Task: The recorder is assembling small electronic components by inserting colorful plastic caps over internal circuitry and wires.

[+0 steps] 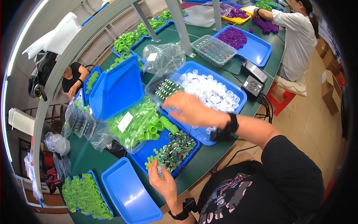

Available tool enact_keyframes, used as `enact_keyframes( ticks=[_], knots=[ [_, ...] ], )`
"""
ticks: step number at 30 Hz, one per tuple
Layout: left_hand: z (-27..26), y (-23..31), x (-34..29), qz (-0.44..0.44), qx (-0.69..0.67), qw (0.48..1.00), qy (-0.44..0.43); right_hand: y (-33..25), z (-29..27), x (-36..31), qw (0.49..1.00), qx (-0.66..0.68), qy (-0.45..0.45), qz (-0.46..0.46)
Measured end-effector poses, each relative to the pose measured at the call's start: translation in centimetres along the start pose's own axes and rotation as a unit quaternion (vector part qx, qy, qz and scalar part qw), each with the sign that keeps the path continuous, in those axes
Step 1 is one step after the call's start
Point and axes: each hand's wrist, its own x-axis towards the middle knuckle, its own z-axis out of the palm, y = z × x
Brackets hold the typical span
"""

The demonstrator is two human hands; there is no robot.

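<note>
My left hand (pixel 163 183) is closed on a small clear plastic piece (pixel 161 172) at the near edge of a blue tray (pixel 143 154). Beside it in that tray lie a tangled heap of small green circuit boards with wires (pixel 175 152) and several small light-green parts (pixel 153 156). My right hand (pixel 190 108), smeared by motion, is over the border between a clear plastic box of circuit boards (pixel 166 89) and a blue tray heaped with white translucent caps (pixel 214 91). Its fingers are too blurred to show whether they hold anything.
A clear bag of green plastic cups (pixel 130 121) overlaps the tray's far side. On the left are a blue tray (pixel 128 190) and a tray of green parts (pixel 85 196). Metal posts (pixel 179 28) rise beyond. Black power boxes (pixel 252 86) sit rightward; two people work farther off.
</note>
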Motion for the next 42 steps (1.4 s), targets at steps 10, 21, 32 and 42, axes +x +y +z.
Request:
enact_keyframes(
  ticks=[10, 21, 32, 42],
  knots=[
    [-0.5, 2.0, -0.5, 0.071, -0.015, 0.997, 0.006, 10.0, 2.7, 3.5, 0.927, -0.269, -0.248, 0.082],
    [0.0, 2.0, -1.0, 0.068, -0.046, 0.996, 0.02, 9.0, 2.5, 3.1, 0.955, -0.287, -0.019, -0.067],
    [0.5, 3.8, -0.7, -0.047, -0.364, 0.93, -0.031, -7.3, 1.7, -3.4, 0.971, -0.017, -0.111, -0.212],
    [-0.2, 2.3, -1.0, -0.155, -0.455, 0.877, 0.011, -7.0, 2.0, -5.2, 0.907, 0.315, -0.247, 0.13]
  ],
)
